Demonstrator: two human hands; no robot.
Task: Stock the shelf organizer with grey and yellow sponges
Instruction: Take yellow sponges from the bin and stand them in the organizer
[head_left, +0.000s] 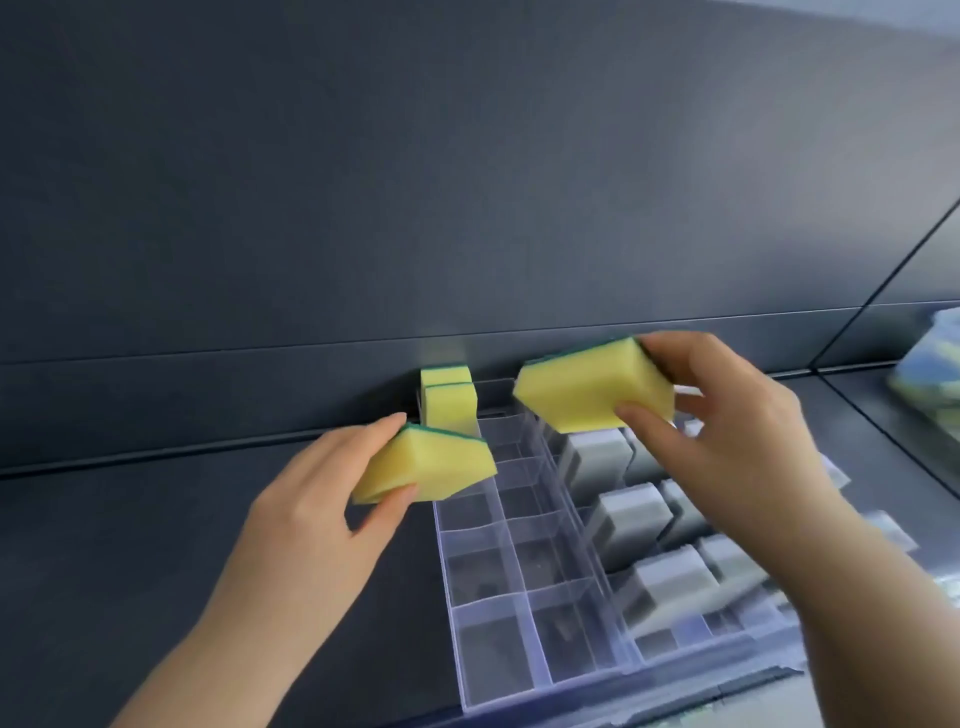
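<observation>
Two yellow sponges are held above the organizer (525, 590), one in each hand. Left hand (317, 499) pinches the left sponge (436, 462) between thumb below and fingers above, green scouring edge uppermost, just over the far part of the left-most column. Right hand (727, 431) grips the right sponge (587, 389) by its end, thumb on the near face and fingers curled round the far corner. That sponge hangs over the far middle of the organizer, clear of the walls. The end grips leave most of each sponge free, which would let it drop on edge into a narrow cell.

Organizer: clear plastic, divided into cells, resting on the dark shelf (156, 545) against the back panel (363, 182). Stocked so far are a yellow pair (449, 400) standing on edge at the far end of the left column, and grey sponges (628, 514) on edge in the right-hand columns. The two left columns are otherwise bare, so yellow stocking appears to be at an early stage. It seems to run from back to front, so the hands need not reach over filled cells. Blurred packs (930, 374) lie at the far right of the shelf
</observation>
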